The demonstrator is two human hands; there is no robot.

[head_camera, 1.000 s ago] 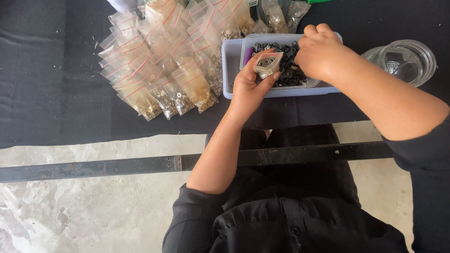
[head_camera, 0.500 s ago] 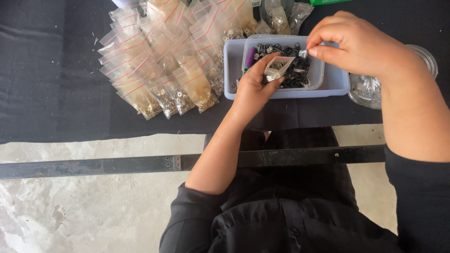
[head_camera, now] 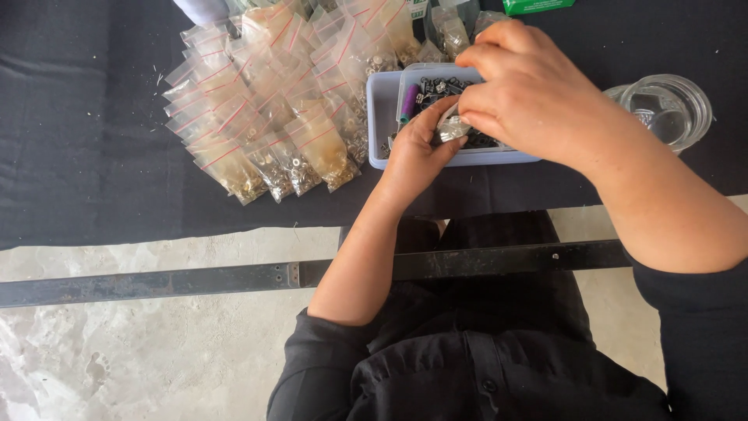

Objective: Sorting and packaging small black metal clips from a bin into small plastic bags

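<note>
A small clear plastic zip bag [head_camera: 452,127] sits right of the frame's upper centre, cupped in the left hand [head_camera: 413,152] over the pale blue plastic tray [head_camera: 382,117] of dark metal parts so spills fall in. The right hand [head_camera: 530,93] has its fingers pinched on the bag's mouth. Upper left, dozens of filled red-striped bags [head_camera: 273,101] fan across the black-clothed counter [head_camera: 78,140]; one clear glass jar [head_camera: 670,109] stands right.

this is looking like a small packing workshop, with a desk [head_camera: 86,171] under black cloth carrying heaped zip bags [head_camera: 265,101] of tiny metal fittings beside a parts tray [head_camera: 382,117], all standing over a rough concrete floor [head_camera: 117,351].
</note>
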